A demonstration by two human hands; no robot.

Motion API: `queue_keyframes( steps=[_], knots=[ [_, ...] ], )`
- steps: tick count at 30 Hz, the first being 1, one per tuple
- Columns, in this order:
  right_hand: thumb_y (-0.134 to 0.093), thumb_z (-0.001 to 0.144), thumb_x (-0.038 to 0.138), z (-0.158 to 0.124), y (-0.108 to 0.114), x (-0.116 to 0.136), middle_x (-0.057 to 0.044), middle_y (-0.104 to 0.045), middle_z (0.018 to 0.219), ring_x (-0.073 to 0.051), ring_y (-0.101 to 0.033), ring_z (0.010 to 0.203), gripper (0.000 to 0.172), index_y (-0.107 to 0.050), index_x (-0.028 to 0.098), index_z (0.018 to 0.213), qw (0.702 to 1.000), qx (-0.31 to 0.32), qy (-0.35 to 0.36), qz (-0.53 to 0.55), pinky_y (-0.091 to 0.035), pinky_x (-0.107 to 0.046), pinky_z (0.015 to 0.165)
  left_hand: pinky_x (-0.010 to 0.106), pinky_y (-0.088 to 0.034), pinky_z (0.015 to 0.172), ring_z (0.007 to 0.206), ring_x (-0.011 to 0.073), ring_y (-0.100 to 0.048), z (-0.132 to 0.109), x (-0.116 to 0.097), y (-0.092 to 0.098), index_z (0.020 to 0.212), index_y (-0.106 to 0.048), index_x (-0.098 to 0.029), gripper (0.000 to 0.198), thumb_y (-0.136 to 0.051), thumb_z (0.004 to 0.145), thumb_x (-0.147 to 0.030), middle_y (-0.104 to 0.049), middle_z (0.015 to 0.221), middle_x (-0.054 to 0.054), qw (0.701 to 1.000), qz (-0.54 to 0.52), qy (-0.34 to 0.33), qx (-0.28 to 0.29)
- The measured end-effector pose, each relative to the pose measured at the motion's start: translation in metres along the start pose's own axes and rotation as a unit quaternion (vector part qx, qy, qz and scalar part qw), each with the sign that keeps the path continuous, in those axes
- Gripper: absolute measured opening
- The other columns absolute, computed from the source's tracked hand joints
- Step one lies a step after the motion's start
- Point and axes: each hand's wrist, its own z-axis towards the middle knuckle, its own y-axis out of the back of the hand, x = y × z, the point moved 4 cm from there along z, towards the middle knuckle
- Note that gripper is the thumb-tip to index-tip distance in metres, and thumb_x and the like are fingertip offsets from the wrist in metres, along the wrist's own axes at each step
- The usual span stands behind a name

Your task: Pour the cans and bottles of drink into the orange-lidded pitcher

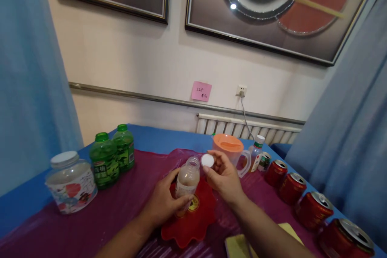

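Observation:
My left hand (pixel 165 199) is wrapped round a small clear bottle (pixel 188 179) with a pale label and an uncovered mouth. It is held tilted above a red scalloped tray (pixel 189 229) with a gold emblem. Just right of the bottle's mouth, my right hand (pixel 225 177) pinches a white cap (pixel 207 160) between thumb and fingers. Cap and bottle are apart. Behind my right hand stands a clear pitcher (pixel 244 165) with an orange lid (pixel 228 144).
On the left stand a white-lidded jar (pixel 71 183) and two green bottles (pixel 104 163). Several red cans (pixel 314 209) line the right edge, with a white-capped bottle (pixel 256 155) beyond them. A yellow cloth (pixel 238 246) lies near my right forearm. Purple sheeting (pixel 127 197) covers the blue table.

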Motion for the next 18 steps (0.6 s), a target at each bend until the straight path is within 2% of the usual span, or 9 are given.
queue_keyframes(
  steps=[3, 5, 7, 11, 13, 15, 18],
  knots=[
    [-0.091, 0.06, 0.029, -0.002, 0.009, -0.026, -0.001, -0.073, 0.092, -0.015, -0.069, 0.081, 0.05, -0.067, 0.021, 0.103, 0.995, -0.068, -0.035, 0.058, -0.056, -0.024, 0.073, 0.046, -0.049, 0.104, 0.119, 0.0318, -0.064, -0.003, 0.002, -0.001, 0.131, -0.058, -0.023, 0.071, -0.082, 0.065, -0.034, -0.069, 0.13, 0.009, 1.0, 0.012, 0.009, 0.003],
    [-0.092, 0.06, 0.033, -0.01, 0.018, -0.04, -0.003, -0.074, 0.095, -0.016, -0.07, 0.085, 0.052, -0.067, 0.021, 0.103, 0.99, -0.106, -0.057, 0.071, -0.056, -0.026, 0.075, 0.046, -0.047, 0.107, 0.121, 0.0326, -0.063, -0.006, 0.002, -0.001, 0.131, -0.059, -0.023, 0.073, -0.083, 0.063, -0.033, -0.068, 0.132, 0.009, 1.0, 0.026, 0.014, 0.008],
    [-0.091, 0.064, 0.037, -0.018, 0.025, -0.047, -0.004, -0.074, 0.096, -0.017, -0.07, 0.084, 0.051, -0.067, 0.021, 0.105, 0.988, -0.117, -0.065, 0.077, -0.057, -0.027, 0.074, 0.045, -0.047, 0.107, 0.122, 0.0322, -0.062, -0.008, 0.0, -0.002, 0.132, -0.058, -0.025, 0.074, -0.084, 0.062, -0.029, -0.067, 0.134, 0.008, 0.999, 0.039, 0.01, 0.017],
    [-0.087, 0.071, 0.041, -0.025, 0.033, -0.044, 0.0, -0.072, 0.085, -0.012, -0.064, 0.066, 0.045, -0.068, 0.023, 0.108, 0.991, -0.106, -0.045, 0.063, -0.056, -0.023, 0.063, 0.04, -0.05, 0.103, 0.119, 0.0294, -0.063, -0.009, -0.009, -0.005, 0.132, -0.058, -0.029, 0.072, -0.081, 0.064, -0.023, -0.067, 0.132, 0.005, 0.997, 0.056, -0.014, 0.05],
    [-0.085, 0.075, 0.042, -0.026, 0.033, -0.04, 0.0, -0.073, 0.087, -0.014, -0.067, 0.071, 0.042, -0.069, 0.024, 0.109, 0.993, -0.1, -0.03, 0.048, -0.057, -0.024, 0.068, 0.039, -0.051, 0.1, 0.117, 0.0287, -0.064, -0.009, -0.012, -0.005, 0.132, -0.057, -0.029, 0.071, -0.082, 0.066, -0.024, -0.068, 0.13, 0.005, 0.996, 0.058, -0.021, 0.059],
    [-0.083, 0.077, 0.042, -0.027, 0.032, -0.037, -0.004, -0.075, 0.097, -0.018, -0.071, 0.085, 0.04, -0.069, 0.024, 0.11, 0.996, -0.083, -0.013, 0.034, -0.059, -0.028, 0.076, 0.038, -0.051, 0.098, 0.116, 0.0286, -0.064, -0.008, -0.013, -0.005, 0.131, -0.057, -0.03, 0.07, -0.082, 0.066, -0.025, -0.068, 0.129, 0.004, 0.996, 0.057, -0.027, 0.06],
    [-0.082, 0.079, 0.038, -0.029, 0.027, -0.036, -0.007, -0.076, 0.104, -0.022, -0.073, 0.092, 0.037, -0.07, 0.023, 0.111, 1.0, -0.024, 0.019, 0.007, -0.061, -0.031, 0.079, 0.037, -0.052, 0.097, 0.115, 0.029, -0.064, -0.009, -0.013, -0.004, 0.13, -0.057, -0.031, 0.071, -0.084, 0.064, -0.025, -0.069, 0.127, 0.003, 0.996, 0.059, -0.036, 0.057]
  ],
)
